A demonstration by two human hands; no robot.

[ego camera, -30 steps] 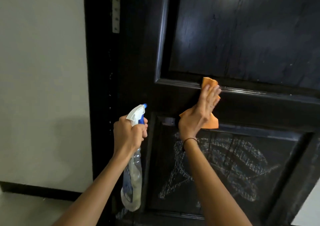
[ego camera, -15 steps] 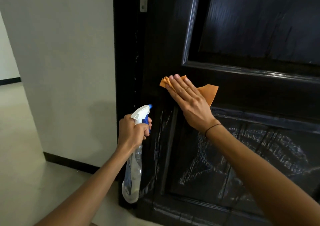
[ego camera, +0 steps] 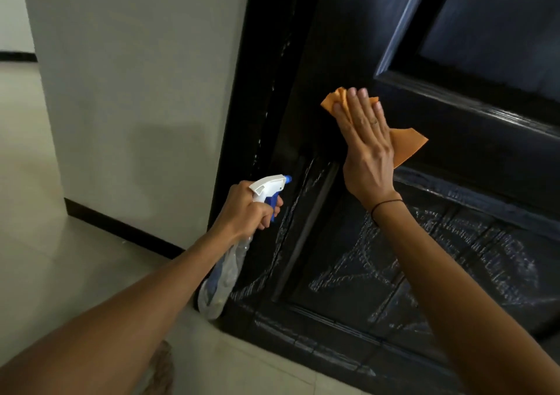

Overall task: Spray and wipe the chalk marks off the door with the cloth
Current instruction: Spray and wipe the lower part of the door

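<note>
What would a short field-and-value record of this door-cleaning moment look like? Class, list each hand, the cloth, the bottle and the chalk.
left hand: grips the spray bottle at its neck, white nozzle toward the door
right hand: flat, fingers straight, pressing the orange cloth on the door
cloth position: on the rail between the upper and lower panels
chalk marks: across the lower panel, below the cloth, unwiped
wrist: dark band on the right wrist

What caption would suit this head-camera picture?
Right hand presses an orange cloth flat on the black door; left hand grips a spray bottle.
</note>
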